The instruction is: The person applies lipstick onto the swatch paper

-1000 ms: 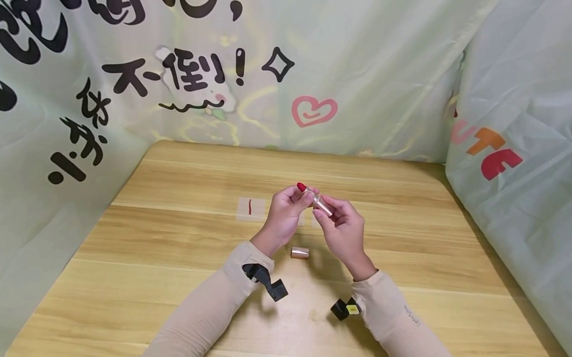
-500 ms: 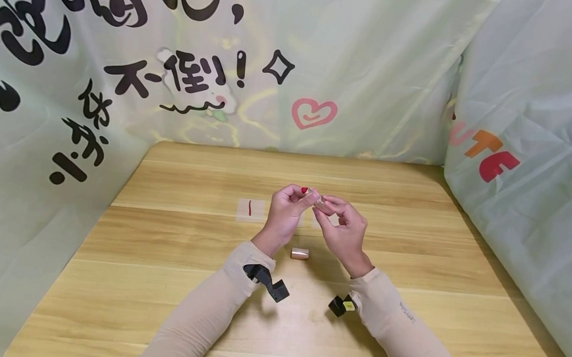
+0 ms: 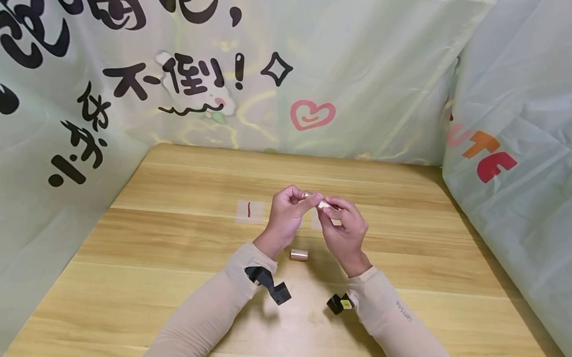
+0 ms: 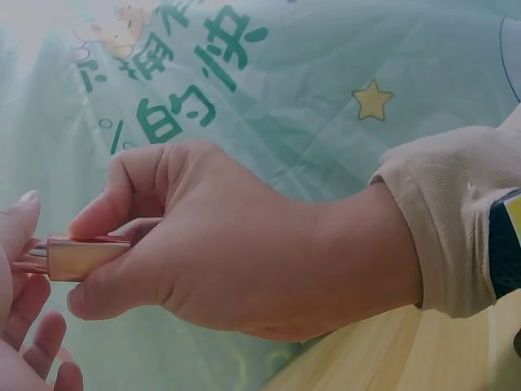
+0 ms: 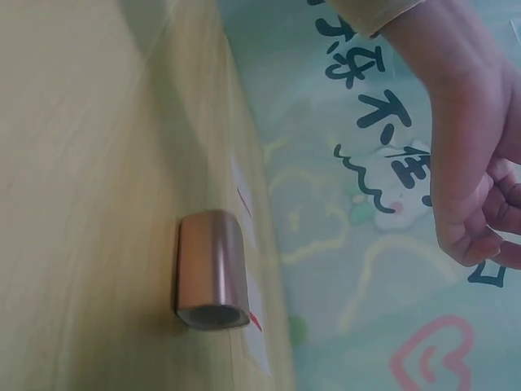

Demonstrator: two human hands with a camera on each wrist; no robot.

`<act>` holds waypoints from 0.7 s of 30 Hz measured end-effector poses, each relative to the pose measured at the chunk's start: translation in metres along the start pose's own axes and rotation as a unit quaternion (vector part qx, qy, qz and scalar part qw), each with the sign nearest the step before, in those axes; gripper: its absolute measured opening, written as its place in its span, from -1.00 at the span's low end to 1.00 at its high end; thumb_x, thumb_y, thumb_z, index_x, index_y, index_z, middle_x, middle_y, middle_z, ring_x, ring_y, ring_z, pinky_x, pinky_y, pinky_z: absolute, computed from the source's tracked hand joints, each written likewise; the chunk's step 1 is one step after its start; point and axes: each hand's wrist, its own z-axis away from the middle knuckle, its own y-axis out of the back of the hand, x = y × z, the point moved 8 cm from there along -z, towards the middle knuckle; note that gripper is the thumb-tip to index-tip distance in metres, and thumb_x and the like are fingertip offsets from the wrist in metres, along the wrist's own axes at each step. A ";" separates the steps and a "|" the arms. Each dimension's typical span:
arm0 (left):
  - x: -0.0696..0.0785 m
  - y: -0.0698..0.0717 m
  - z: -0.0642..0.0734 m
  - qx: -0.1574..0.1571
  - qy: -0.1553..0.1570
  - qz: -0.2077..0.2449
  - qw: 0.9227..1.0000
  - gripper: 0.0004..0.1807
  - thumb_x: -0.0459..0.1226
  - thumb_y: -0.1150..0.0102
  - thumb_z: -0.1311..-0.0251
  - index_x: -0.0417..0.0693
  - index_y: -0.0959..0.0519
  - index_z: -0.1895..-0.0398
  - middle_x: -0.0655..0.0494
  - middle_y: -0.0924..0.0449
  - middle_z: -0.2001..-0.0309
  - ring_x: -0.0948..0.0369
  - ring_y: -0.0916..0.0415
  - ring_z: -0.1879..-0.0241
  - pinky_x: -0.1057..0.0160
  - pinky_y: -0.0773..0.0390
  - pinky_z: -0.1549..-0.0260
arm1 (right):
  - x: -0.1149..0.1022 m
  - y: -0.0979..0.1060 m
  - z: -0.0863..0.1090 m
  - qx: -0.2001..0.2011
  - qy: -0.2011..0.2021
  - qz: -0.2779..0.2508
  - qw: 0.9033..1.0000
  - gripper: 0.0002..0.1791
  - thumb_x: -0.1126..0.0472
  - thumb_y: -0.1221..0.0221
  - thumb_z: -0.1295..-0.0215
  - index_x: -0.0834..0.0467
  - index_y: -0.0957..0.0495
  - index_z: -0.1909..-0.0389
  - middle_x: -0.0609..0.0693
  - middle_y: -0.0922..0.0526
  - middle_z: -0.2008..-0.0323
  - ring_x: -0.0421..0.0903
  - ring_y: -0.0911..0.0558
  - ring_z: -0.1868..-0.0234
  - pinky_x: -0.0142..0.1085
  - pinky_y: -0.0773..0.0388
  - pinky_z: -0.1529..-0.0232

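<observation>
A rose-gold lipstick [image 3: 326, 204] is held in the air between both hands over the middle of the table. My left hand [image 3: 284, 218] pinches its left part between thumb and fingers, also plain in the left wrist view, where the metal lipstick tube [image 4: 85, 259] shows. My right hand [image 3: 346, 230] grips the other end with thumb and fingertips. No red tip shows in the head view now. The lipstick's cap [image 3: 299, 255] lies on its side on the table below the hands; in the right wrist view the cap [image 5: 210, 273] turns its hollow end to the camera.
A pale paper square [image 3: 256, 214] with one red stroke lies left of the hands. More pale paper [image 3: 316, 221] is partly hidden behind the hands. The wooden table [image 3: 169, 279] is bounded by printed cloth [image 3: 383, 98] at the back and sides.
The lipstick's red tip, out in plain view a second ago, shrank from sight at the left fingers. The right hand's fingers shifted slightly along the tube. Cap and paper stayed put.
</observation>
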 end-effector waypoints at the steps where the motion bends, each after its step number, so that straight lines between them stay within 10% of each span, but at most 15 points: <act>1: 0.000 0.000 0.000 0.003 0.001 -0.003 1.000 -0.72 -0.43 -0.30 0.05 -0.06 -0.37 0.67 0.17 -0.49 0.56 0.32 -0.44 0.50 0.41 -0.44 0.45 | -0.001 0.000 0.001 0.002 0.011 0.004 1.000 -0.83 0.62 -0.24 0.22 0.39 -0.45 0.72 0.33 -0.56 0.52 0.18 -0.56 0.52 -0.38 -0.55 0.30; 12: 0.001 -0.004 0.003 0.015 0.013 -0.032 0.999 -0.68 -0.35 -0.33 0.04 -0.07 -0.34 0.69 0.19 -0.47 0.61 0.32 -0.36 0.55 0.32 -0.38 0.44 | 0.003 0.008 0.020 0.047 0.146 0.043 0.987 -0.74 0.54 -0.20 0.04 0.29 -0.47 0.80 0.17 -0.61 0.48 0.11 -0.57 0.45 -0.29 -0.56 0.30; 21: 0.003 -0.003 0.003 0.029 0.016 -0.029 0.999 -0.68 -0.34 -0.34 0.06 -0.08 -0.33 0.67 0.17 -0.43 0.58 0.32 -0.37 0.53 0.27 -0.39 0.39 | 0.038 0.009 0.047 0.029 0.122 0.048 0.991 -0.79 0.50 -0.26 0.10 0.25 -0.44 0.69 0.15 -0.61 0.39 0.08 -0.59 0.37 -0.23 -0.57 0.32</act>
